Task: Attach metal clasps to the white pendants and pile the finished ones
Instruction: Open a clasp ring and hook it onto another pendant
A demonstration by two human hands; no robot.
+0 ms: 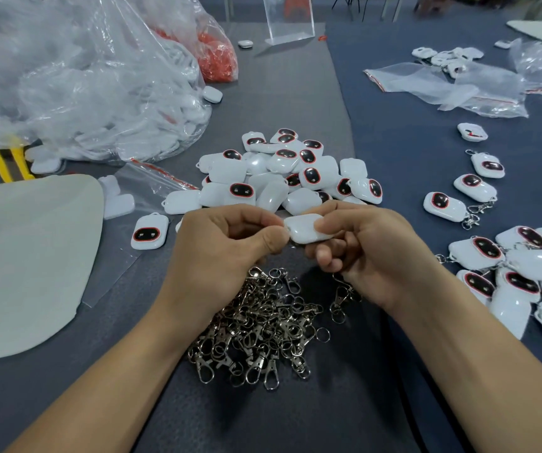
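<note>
Both hands hold one white pendant (305, 228) between them, above the loose clasps.

The pendant lies nearly level, long axis running from hand to hand, plain back up, its small loop end towards the left hand (217, 243), whose thumb and forefinger pinch that end. The right hand (367, 243) grips the other end, thumb on top, fingers curled beneath. Both wrists are angled inward. The metal clasps (263, 325) are heaped under the hands, the unclasped pendants (289, 171) just beyond the fingertips, and the finished pile (524, 276) lies right of the right hand.
</note>
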